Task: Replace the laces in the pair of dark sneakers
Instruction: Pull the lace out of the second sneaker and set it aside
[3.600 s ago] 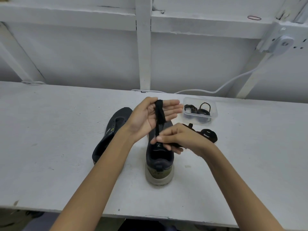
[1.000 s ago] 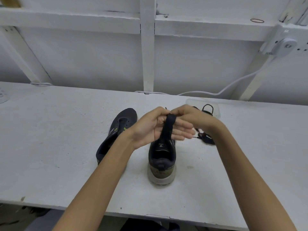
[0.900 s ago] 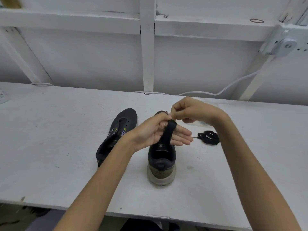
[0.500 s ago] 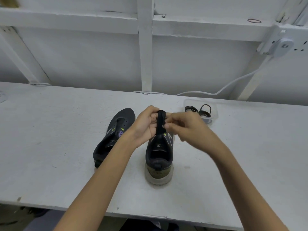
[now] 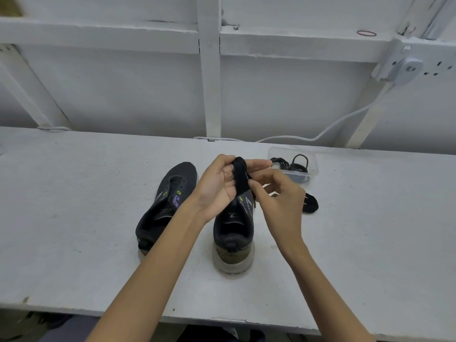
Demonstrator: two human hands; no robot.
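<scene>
Over left fingers (image 5: pixel 259 164), black lace (image 5: pixel 240 177)

White table (image 5: pixel 74 218), white cable (image 5: pixel 291 137) along its back edge, red rubber band (image 5: pixel 366 33) on the ledge (image 5: pixel 296 44) above

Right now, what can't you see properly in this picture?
Head view throughout:
- Toe of the right-side sneaker: behind the left hand and right hand.
- Lace bundle: partly behind the right hand.
- Whether the right hand pinches the black lace: its own fingers hide that.
- Sneaker print: too small.
</scene>
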